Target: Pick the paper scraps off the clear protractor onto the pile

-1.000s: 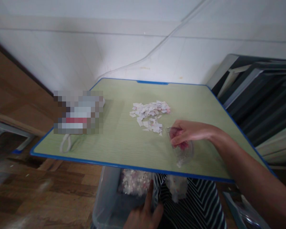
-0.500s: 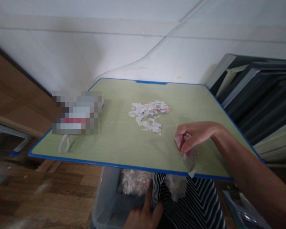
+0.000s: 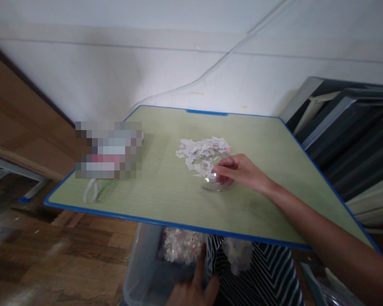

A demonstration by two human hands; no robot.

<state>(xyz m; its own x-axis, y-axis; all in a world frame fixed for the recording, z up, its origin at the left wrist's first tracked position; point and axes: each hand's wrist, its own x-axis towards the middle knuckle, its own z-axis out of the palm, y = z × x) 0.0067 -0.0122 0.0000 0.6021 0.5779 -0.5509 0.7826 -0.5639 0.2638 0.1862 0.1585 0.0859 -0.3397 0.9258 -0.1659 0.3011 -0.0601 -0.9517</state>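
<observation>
My right hand [image 3: 239, 170] pinches a clear, rounded plastic piece [image 3: 218, 186] between thumb and fingers, above the table. Pink or red colour shows through it under my fingers; its exact kind is unclear. It overlaps the near edge of a loose pile of small white paper scraps [image 3: 199, 148], a few of them pinkish. Below the table's front edge, my left hand [image 3: 193, 291] has its index finger stretched out along the rim of a clear plastic bin [image 3: 135, 263]. Its other fingers are partly out of frame. Inside the bin lie many small shiny, whitish pieces [image 3: 181, 246].
The light green table [image 3: 140, 182] has a blue edge and stands against a white wall. A blurred-out object [image 3: 110, 153] with a white loop lies at its left. Dark panels [image 3: 354, 123] lean at the right. Below, a whitish clump [image 3: 238, 255] rests on black-and-white striped cloth [image 3: 268, 272].
My right hand has moved left with the clear plastic piece, from the table's right front to the paper pile, and the piece is turned flatter. My left hand stays at the bin.
</observation>
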